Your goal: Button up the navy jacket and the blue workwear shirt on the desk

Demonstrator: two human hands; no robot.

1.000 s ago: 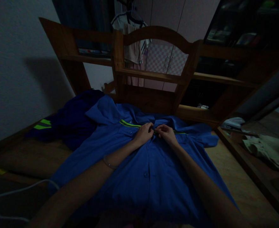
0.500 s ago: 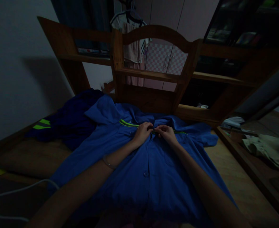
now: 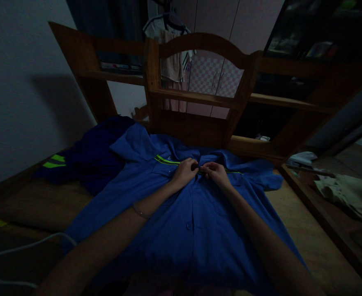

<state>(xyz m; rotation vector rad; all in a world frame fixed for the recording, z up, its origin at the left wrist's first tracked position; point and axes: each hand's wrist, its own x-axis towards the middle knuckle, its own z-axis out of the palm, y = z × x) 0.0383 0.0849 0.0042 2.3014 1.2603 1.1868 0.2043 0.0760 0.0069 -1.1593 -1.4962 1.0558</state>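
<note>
A blue work shirt point(image 3: 181, 213) with a neon yellow-green chest stripe lies flat, front up, on a wooden bed surface. My left hand point(image 3: 185, 172) and my right hand point(image 3: 216, 172) meet at the top of the button placket, just below the collar. Both hands have their fingers closed in a pinch on the shirt's front edges there. A fastened button point(image 3: 189, 225) shows lower down the placket. A thin bracelet circles my left wrist.
A darker blue garment point(image 3: 88, 158) with neon stripes lies bunched at the left. A wooden headboard point(image 3: 199, 98) stands behind the shirt. A white cable point(image 3: 23, 246) runs at the lower left. Pale clothing point(image 3: 350, 193) lies at the right beyond the bed's wooden rail.
Both hands stay at the shirt's top placket; only small finger movements show. The shirt has not shifted.
</note>
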